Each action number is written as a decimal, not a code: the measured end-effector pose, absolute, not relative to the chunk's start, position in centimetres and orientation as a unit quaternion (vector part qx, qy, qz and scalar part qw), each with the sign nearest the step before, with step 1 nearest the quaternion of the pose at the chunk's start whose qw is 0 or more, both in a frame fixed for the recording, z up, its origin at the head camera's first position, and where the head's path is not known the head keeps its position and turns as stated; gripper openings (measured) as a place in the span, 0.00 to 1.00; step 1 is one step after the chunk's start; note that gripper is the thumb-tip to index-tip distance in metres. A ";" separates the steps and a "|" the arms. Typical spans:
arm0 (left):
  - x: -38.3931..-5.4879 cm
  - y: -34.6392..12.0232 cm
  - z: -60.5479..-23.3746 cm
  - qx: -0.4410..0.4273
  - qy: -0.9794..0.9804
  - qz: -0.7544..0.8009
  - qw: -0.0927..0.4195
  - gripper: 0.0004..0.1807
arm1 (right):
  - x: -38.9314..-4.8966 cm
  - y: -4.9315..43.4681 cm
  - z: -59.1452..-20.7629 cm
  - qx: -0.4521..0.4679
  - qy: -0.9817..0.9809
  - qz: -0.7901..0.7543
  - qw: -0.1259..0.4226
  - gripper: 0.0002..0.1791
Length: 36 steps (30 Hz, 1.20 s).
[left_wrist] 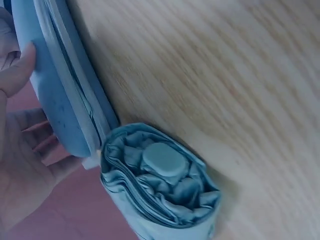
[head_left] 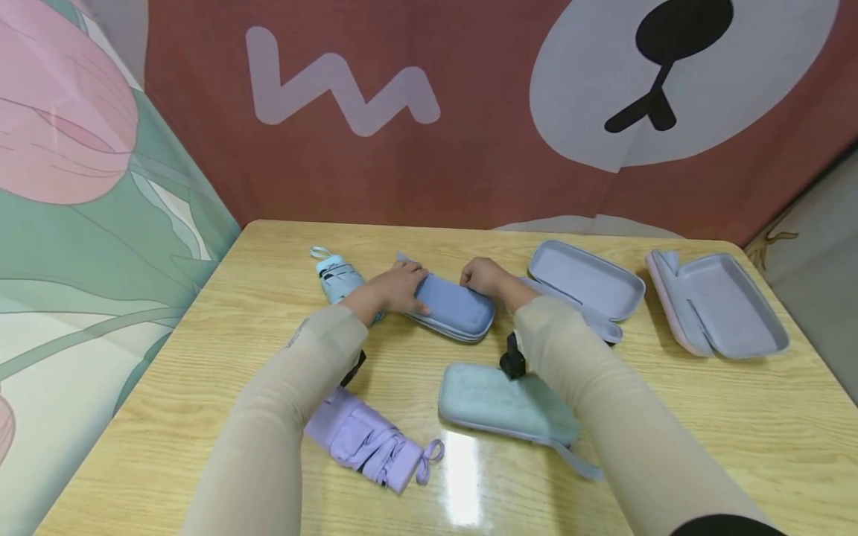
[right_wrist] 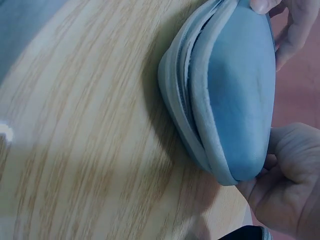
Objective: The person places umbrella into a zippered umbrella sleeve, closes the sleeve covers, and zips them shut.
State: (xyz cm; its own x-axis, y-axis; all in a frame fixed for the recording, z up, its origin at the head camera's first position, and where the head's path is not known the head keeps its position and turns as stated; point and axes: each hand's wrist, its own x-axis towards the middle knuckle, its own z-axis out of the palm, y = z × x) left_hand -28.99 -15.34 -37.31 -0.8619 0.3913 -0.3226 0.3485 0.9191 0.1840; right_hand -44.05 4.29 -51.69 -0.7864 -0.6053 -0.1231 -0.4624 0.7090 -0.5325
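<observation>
A blue zippered pencil case (head_left: 457, 304) lies closed-lidded at the table's middle, a dark slit showing along its zipper seam in the right wrist view. My left hand (head_left: 401, 289) holds its left end, thumb on top and fingers over the far side. At the right end, the curled fingers of my right hand (head_left: 485, 277) pinch the far edge; what lies between the fingertips is hidden behind the case (right_wrist: 242, 95). Beside my left hand lies a folded light-blue umbrella (head_left: 338, 277), its button end (left_wrist: 164, 160) close to the case in the left wrist view.
Nearer me are a folded lilac umbrella (head_left: 367, 439) and a closed mint-green case (head_left: 503, 402) with a strap. Under and beyond my right forearm lies an open grey-blue case (head_left: 590, 279). Another open case (head_left: 733, 305), pink outside, sits at the wooden table's (head_left: 201, 417) right edge.
</observation>
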 end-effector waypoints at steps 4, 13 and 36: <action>-29.2 -14.8 -37.2 0.216 0.959 0.040 0.181 0.43 | -45.1 4.7 -53.1 -0.318 0.906 -0.243 0.140 0.10; -29.2 -15.1 -37.1 0.240 0.953 0.045 0.181 0.43 | -45.4 4.9 -53.6 -0.354 0.901 -0.225 0.112 0.09; -29.3 -15.2 -37.0 0.249 0.948 0.034 0.195 0.44 | -41.9 7.0 -48.9 -0.328 0.912 -0.178 0.168 0.12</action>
